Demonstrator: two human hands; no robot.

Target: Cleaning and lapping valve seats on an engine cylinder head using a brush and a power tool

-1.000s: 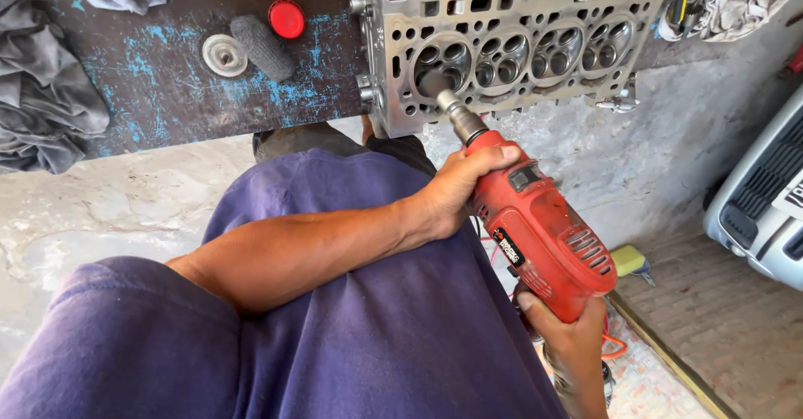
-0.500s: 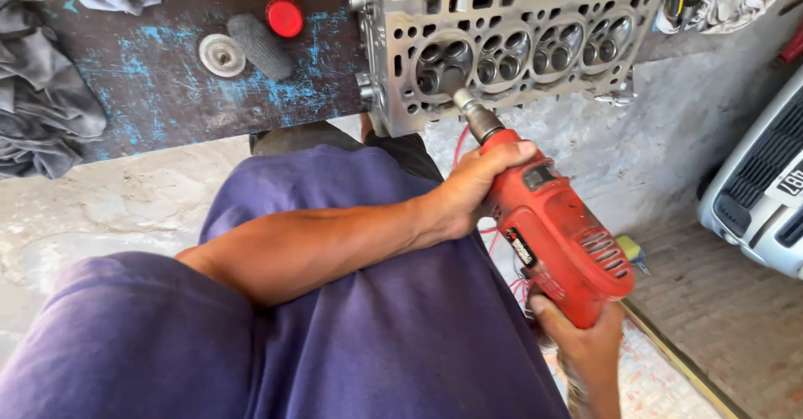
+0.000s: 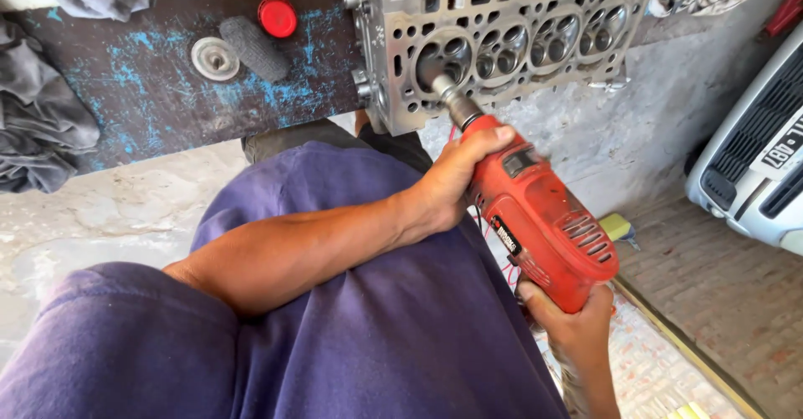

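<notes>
Drill bit seated in leftmost chamber of cylinder head point(image 3: 510, 38) on the bench, left hand point(image 3: 456, 181) clamped round red drill point(image 3: 535, 214) nose, right hand point(image 3: 573, 327) gripping its handle; next needs steady square pressure

A dark worktop point(image 3: 150, 126) streaked with blue paint carries a metal cylinder head point(image 3: 502, 34), red cap point(image 3: 277, 17), metal disc point(image 3: 215, 58) and grey rags point(image 3: 42, 126).

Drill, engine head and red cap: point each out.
drill point(image 3: 544, 218), head view, on its red body.
engine head point(image 3: 502, 9), head view, on its metal face.
red cap point(image 3: 277, 17), head view, on its top.
</notes>
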